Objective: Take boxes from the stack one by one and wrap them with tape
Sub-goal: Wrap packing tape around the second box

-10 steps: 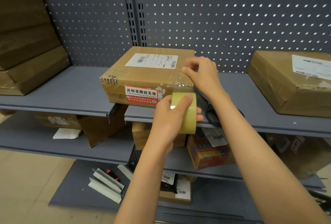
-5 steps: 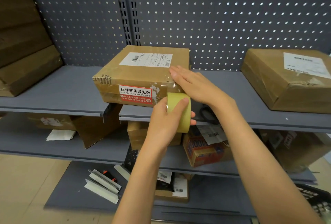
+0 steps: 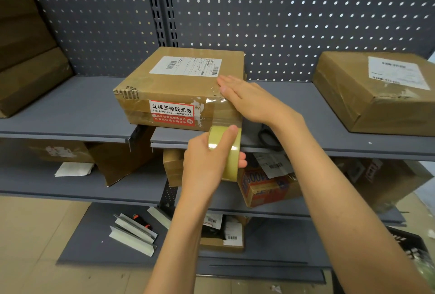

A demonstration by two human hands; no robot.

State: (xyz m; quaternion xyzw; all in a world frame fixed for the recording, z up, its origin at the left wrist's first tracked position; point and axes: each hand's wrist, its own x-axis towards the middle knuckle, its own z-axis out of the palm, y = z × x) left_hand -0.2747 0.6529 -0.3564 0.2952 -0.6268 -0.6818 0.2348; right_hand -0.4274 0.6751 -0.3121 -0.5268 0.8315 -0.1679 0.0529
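box (image 3: 181, 86): on shelf (image 3: 70, 115), front edge overhanging so we can run tape down its face.
R hand (image 3: 249, 101): fingers flat, pressing tape onto top corner.
L hand (image 3: 207, 162): fingers curled round tape roll (image 3: 226, 152), just below box, keeping strip taut.

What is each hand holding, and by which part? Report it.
The left hand grips the tape roll around its outer band, thumb on top. The right hand holds nothing; its straight fingers press flat on the box.

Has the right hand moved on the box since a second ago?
Yes. The right hand went from pinching at the box front corner to lying flat, fingers reaching toward the shipping label.
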